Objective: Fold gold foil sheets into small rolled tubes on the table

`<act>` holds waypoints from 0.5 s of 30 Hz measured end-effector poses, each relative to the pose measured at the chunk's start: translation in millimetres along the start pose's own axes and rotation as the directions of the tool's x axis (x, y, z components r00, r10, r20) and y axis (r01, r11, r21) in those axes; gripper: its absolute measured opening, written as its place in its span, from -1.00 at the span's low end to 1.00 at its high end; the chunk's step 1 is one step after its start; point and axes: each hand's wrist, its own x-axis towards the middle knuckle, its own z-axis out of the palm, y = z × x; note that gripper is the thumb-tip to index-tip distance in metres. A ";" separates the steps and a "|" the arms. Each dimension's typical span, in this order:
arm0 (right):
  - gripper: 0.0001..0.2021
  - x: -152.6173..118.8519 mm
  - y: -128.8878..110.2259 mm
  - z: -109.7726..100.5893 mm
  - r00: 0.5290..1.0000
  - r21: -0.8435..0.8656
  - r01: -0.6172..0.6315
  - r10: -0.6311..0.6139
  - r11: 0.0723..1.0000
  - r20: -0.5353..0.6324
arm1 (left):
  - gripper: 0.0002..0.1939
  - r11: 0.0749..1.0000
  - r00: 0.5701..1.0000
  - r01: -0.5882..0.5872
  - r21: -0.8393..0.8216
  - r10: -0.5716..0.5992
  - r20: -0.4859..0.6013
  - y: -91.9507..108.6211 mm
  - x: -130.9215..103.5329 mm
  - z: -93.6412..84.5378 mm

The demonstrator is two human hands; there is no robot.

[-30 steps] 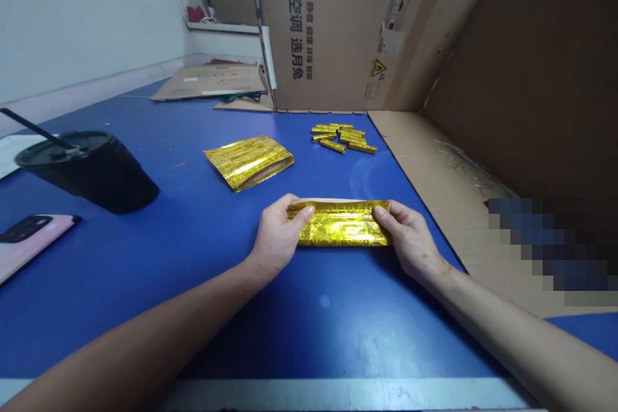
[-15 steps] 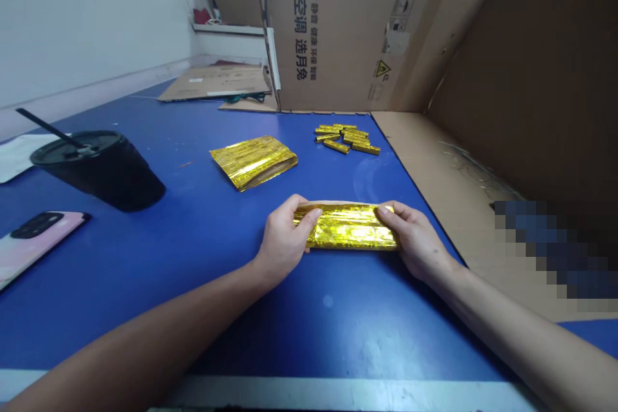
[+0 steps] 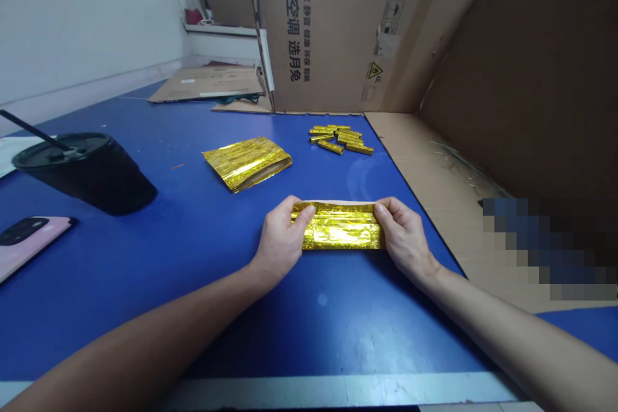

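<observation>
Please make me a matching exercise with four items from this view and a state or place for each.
1. Cup
2. Phone
3. Gold sticks
4. Left hand

A. Lying in a loose cluster
B. Pinching one end of a gold sheet
C. Black, with a straw
D. Pink, at the view's left edge

Pairs: 1-C, 2-D, 3-A, 4-B

Right hand (image 3: pixel 405 236) now covers more of gold sheet (image 3: pixel 344 229).

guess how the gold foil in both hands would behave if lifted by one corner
The gold foil would probably flop, as its creased face suggests soft, bendable material. Its glossy surface may be slippery. It is probably light, since its upper edge looks thin.
</observation>
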 end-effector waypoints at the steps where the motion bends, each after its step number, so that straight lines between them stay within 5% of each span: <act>1: -0.74 0.2 0.1 -0.1 1.000 -0.028 0.017 -0.017 0.999 -0.002 | -0.82 1.000 1.000 0.000 -0.003 0.000 -0.002 -0.1 0.8 -0.1; 15: -0.74 1.7 7.2 0.6 0.995 -0.173 0.087 -0.093 0.981 -0.029 | -0.68 0.996 0.994 -0.078 0.032 0.080 -0.079 -16.9 11.7 1.8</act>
